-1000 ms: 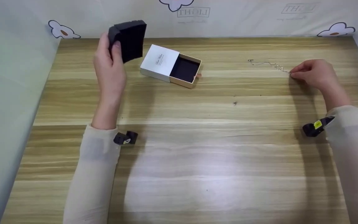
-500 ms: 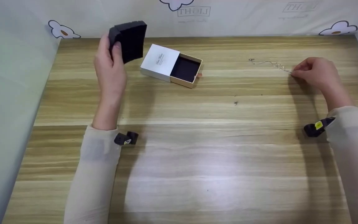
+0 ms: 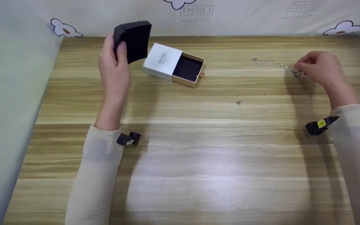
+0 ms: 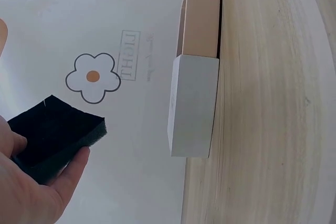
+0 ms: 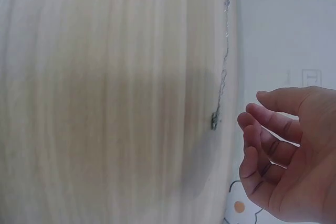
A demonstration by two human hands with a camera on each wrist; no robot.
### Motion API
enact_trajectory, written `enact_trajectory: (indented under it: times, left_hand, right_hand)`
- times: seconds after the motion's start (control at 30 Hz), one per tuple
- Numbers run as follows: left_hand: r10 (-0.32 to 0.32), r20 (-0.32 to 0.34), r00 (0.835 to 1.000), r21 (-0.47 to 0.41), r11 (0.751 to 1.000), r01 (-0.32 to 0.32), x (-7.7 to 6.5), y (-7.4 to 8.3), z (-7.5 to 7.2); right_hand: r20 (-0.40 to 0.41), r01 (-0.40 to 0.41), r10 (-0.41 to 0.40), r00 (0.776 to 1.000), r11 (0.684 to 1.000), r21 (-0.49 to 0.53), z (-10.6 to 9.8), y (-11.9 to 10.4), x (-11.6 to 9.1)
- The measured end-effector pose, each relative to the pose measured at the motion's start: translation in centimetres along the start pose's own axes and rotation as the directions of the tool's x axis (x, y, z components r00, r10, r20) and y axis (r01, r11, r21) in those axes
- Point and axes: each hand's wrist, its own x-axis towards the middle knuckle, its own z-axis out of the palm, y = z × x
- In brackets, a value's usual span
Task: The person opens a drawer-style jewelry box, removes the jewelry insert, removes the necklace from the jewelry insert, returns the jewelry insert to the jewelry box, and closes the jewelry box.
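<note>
L grip [image 3: 116, 73] pinched blk foam pad [image 3: 138, 43] betw. thumb & fingers, held up off desk [image 3: 183, 134]. R grip [image 3: 323, 68]: fingers loosely curled, nothing held, just above one end of thin chain [image 3: 282, 66]. Chain lay stretched on desk, R side. White box [image 3: 164, 61], blk-lined drawer [image 3: 187, 68] part out, sat betw. pad & chain, nearer pad. Flower-print backdrop [image 3: 245, 18] behind.

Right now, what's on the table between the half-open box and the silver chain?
In the head view, a little orange tab sticks out of the box on the side facing the chain; past it, the table between them is bare.
</note>
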Motion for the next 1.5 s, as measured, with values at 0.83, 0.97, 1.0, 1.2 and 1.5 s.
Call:
enact_trajectory:
  times: [0.83,0.97,1.0,1.2,1.5]
  left_hand:
    - [-0.108,0.079,0.991,-0.107,0.987,0.116,-0.4,1.0,1.5]
    - [-0.091,0.109,0.99,-0.101,0.99,0.102,-0.4,1.2,2.1]
    - [-0.086,0.12,0.989,-0.098,0.99,0.098,-0.5,1.3,2.2]
    - [-0.081,0.187,0.979,-0.119,0.987,0.105,-0.7,1.4,2.9]
    - [-0.072,0.319,0.945,-0.094,0.99,0.107,-1.2,1.9,4.6]
  right_hand:
    - [0.052,0.166,-0.164,0.985,0.986,-0.018,2.1,-7.9,-1.3]
    - [0.061,0.199,-0.197,0.978,0.98,-0.028,2.6,-9.3,-1.8]
    - [0.063,0.209,-0.207,0.976,0.978,-0.026,2.8,-9.7,-1.9]
    - [0.073,0.281,-0.28,0.957,0.96,-0.001,3.8,-12.3,-2.7]
    - [0.07,0.386,-0.386,0.92,0.922,0.019,4.6,-16.2,-3.9]
